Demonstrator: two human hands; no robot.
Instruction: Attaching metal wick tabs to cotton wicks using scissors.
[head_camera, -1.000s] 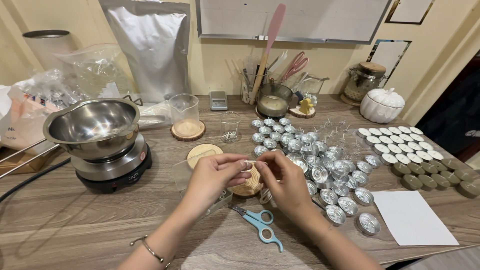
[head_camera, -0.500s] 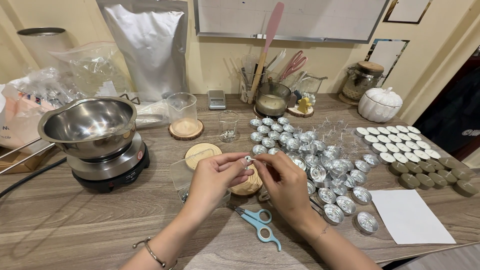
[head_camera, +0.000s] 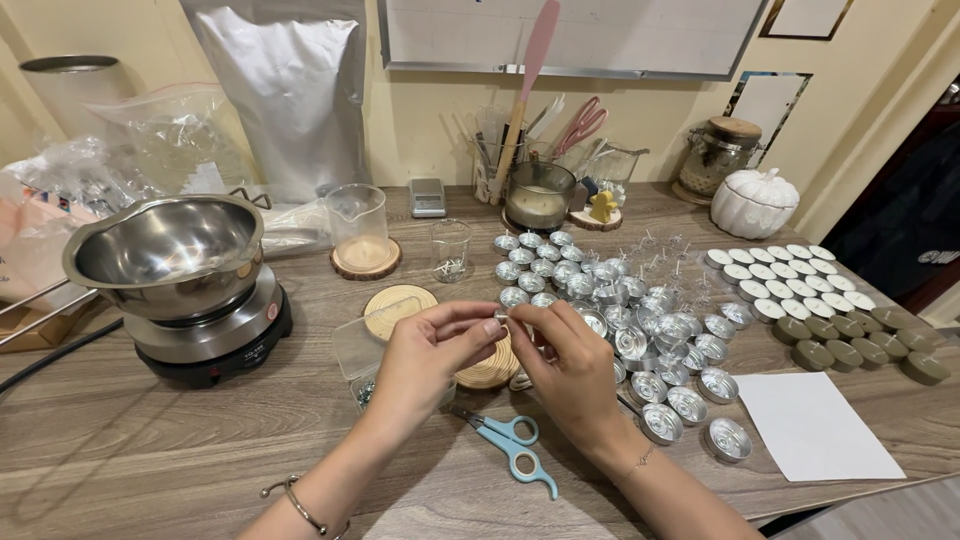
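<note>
Silver metal bit, tiny, likely a wick tab (head_camera: 499, 318), pinched between both hands above the worktop (head_camera: 150, 440). Left hand (head_camera: 432, 352): thumb and forefinger grip narrow, closed on the tab from the left. Right hand (head_camera: 572, 365): fingertips meet the same spot from the right; grip narrow, on the tab too as far as the view shows. The part is too small to tell more.

Directly under the hands: round wooden coaster (head_camera: 492, 368), clear plastic box (head_camera: 362, 350) partly hidden by the left hand. Blue-handled scissors (head_camera: 510, 440) lie flat just below the wrists, untouched. Right of the hands, a cluster of empty aluminium tealight cups (head_camera: 640, 330). Further right, rows of filled tealights (head_camera: 790, 280), white then olive, plus a white paper sheet (head_camera: 815, 425). Left: steel bowl (head_camera: 165, 250) sitting on a small black hotplate (head_camera: 215, 345). Bracelet (head_camera: 300, 500) on left wrist.
</note>
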